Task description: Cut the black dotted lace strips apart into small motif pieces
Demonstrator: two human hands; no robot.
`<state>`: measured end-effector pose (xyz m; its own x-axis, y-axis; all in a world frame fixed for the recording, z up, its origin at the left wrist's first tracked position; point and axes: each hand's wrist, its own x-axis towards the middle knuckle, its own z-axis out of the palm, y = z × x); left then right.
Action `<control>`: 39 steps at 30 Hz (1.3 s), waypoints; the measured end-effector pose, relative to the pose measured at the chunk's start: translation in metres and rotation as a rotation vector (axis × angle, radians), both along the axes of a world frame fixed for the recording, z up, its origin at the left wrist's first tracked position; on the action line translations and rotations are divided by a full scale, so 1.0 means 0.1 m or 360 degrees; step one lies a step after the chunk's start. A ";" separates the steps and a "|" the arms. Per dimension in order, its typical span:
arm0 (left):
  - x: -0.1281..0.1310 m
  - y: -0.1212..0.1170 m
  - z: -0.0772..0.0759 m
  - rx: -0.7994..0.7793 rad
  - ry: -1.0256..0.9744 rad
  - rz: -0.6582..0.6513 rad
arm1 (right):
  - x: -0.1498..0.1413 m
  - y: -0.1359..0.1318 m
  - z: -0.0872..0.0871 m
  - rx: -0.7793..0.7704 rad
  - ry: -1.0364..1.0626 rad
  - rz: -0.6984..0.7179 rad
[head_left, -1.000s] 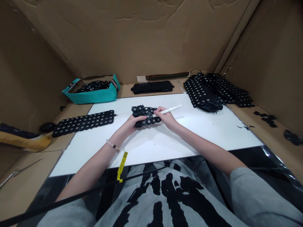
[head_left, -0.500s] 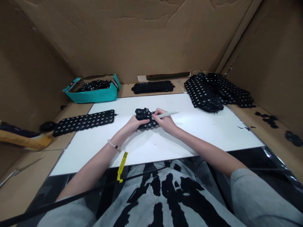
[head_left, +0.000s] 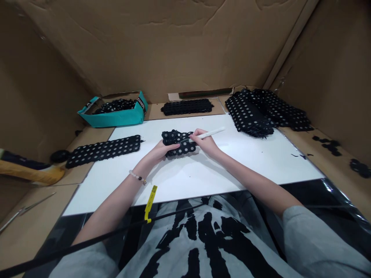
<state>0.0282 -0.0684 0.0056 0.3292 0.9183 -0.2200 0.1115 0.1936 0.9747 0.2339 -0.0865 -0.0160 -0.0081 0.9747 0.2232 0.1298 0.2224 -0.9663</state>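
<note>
My left hand [head_left: 159, 152] grips the left side of a black fabric piece with white polka dots [head_left: 185, 147], thumb across its top. The piece is partly bunched and held just over the white board [head_left: 220, 173]. A white pen-like stick [head_left: 213, 132] is pinched in my right hand [head_left: 206, 143], slanting up to the right. Its lower tip meets the fabric near the middle; the exact contact is too small to tell. Left of my hands lies a flat polka-dot strip [head_left: 104, 150].
A teal box [head_left: 116, 119] holding dotted fabric stands back left. A dark stack [head_left: 187, 107] lies at the back, dotted strips [head_left: 249, 114] at the right. Scissors [head_left: 23, 210], a yellow-and-dark tube [head_left: 31, 170] and a yellow tag [head_left: 150, 202] are nearer. Cardboard walls [head_left: 174, 46] surround the board.
The dotted fabric is more spread out and flatter between my hands. My right hand and the white stick have shifted slightly right and up; my left hand has moved slightly left.
</note>
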 end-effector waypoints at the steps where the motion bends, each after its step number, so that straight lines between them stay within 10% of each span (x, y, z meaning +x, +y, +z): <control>1: 0.01 -0.01 0.01 -0.0020 -0.0011 0.0000 | 0.00 0.00 0.01 0.0006 0.0016 0.0006; 33: 0.13 -0.08 -0.10 -0.0016 -0.0250 0.0231 | -0.21 -0.12 -0.06 0.0349 -0.0353 -0.0057; 39: 0.08 -0.04 -0.06 -0.0013 -0.0234 0.0286 | -0.13 0.04 -0.09 -0.0139 0.0310 0.0139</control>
<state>0.0363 -0.0723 -0.0005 0.1897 0.9634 -0.1895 -0.0689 0.2055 0.9762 0.2210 -0.0826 -0.0249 -0.0580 0.9879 0.1438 -0.0771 0.1392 -0.9873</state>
